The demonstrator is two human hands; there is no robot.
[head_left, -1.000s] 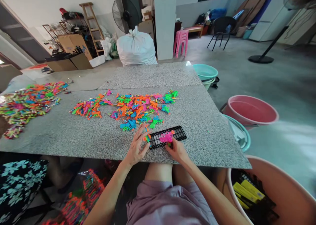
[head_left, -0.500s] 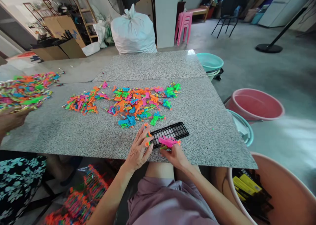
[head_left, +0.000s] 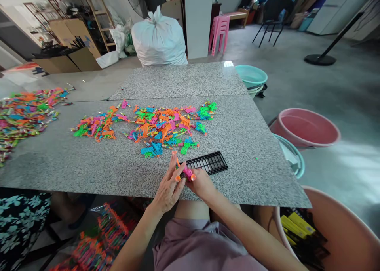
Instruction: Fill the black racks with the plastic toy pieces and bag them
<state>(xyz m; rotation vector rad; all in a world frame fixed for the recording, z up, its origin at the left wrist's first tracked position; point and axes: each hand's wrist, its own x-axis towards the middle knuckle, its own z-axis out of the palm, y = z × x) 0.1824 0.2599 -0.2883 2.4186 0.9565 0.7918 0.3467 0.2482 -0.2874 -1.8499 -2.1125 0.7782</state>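
Note:
The black grid tray (head_left: 212, 163) lies on the speckled table near its front edge, and my hands cover its left end. My left hand (head_left: 166, 189) is closed around an orange toy gun (head_left: 178, 178) at that end, its thumb and fingers on either side. In my right hand (head_left: 204, 184) is a pink toy gun (head_left: 188, 172) with an orange tip, held right beside the orange one. How far either toy sits in the grid is hidden by my fingers. Beyond the tray lies a loose pile of colourful toy guns (head_left: 164, 124).
A smaller toy pile (head_left: 97, 125) and a larger heap (head_left: 26, 112) lie leftward. Buckets, one pink (head_left: 308, 128) and one orange (head_left: 341, 223), stand right of the table. A white sack (head_left: 160, 39) is behind it. Another person's patterned clothing (head_left: 23, 223) shows at lower left.
My right hand has moved left with the pink toy gun, bringing it against the orange one at my left hand. The other person's hand has left the view at left.

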